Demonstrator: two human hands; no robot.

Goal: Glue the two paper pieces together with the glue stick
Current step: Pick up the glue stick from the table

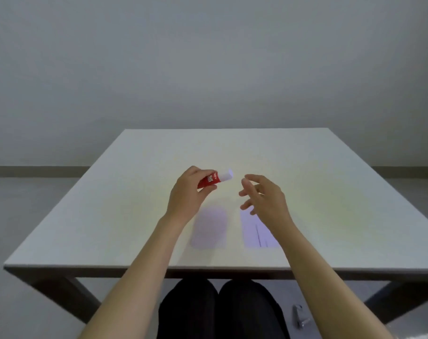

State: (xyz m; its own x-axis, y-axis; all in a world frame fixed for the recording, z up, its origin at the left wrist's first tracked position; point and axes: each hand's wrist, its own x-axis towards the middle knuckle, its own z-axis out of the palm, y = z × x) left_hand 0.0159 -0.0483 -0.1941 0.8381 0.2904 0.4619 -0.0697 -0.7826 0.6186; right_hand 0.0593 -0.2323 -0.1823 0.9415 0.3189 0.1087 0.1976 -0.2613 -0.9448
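Above table (134, 182) centre, left hand (188, 192) pinched red glue stick (209, 181), white cap (226, 176) aimed at right hand (264, 195). Right hand empty, fingers spread, near cap. Best move: grip cap, twist and pull straight off, barrel steady. Two pale paper pieces flat below: left piece (209, 227), possibly shaded; right piece (255, 232), partly under right wrist. Nothing blocked path.
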